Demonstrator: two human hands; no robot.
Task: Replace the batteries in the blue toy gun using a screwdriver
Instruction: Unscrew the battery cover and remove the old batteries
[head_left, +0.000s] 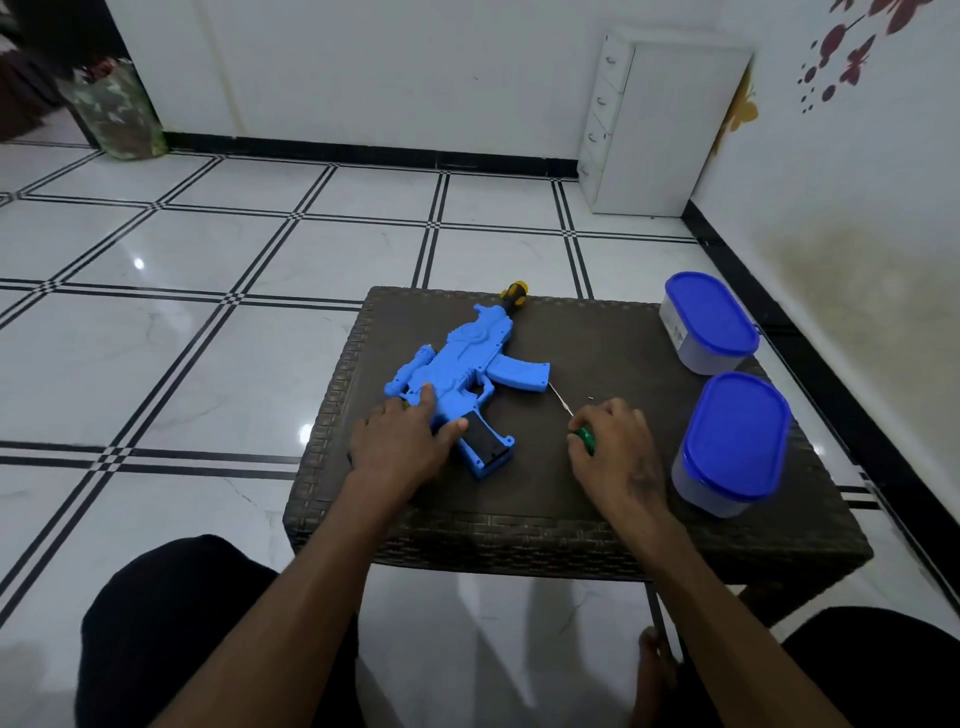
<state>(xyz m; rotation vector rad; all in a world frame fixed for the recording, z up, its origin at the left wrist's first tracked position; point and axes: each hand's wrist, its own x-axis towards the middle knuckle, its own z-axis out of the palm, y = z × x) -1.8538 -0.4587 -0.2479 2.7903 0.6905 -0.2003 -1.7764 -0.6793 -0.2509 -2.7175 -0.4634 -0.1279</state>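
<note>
Blue toy gun (457, 371) lying flat on its side on the left-centre part of a dark woven table (597, 540), its yellow-and-black muzzle tip (514, 293) pointing away from the person toward the table's far edge, its magazine (519, 375) projecting to the right, and its handle (488, 447), which shows a black panel, angled toward the near side. Left hand (400, 447) resting on the rear of the gun, fingers laid nearly straight over the blue body and thumb reaching to the handle, pressing rather than closing round it. Right hand (613, 447) on the table just to the right of the handle and apart from the gun, fingers curled round the green handle of a screwdriver (574, 421), whose thin metal shaft runs up and left with its tip near the lower corner of the magazine; contact between tip and magazine cannot be determined. Two lidded containers along the table's right side, each translucent with a blue lid: far container (709, 322) near the back corner, near container (730, 444) just beside the right hand. Table standing on a white tiled floor (208, 270) with black grid lines; white drawer unit (660, 124) against the wall beyond.
</note>
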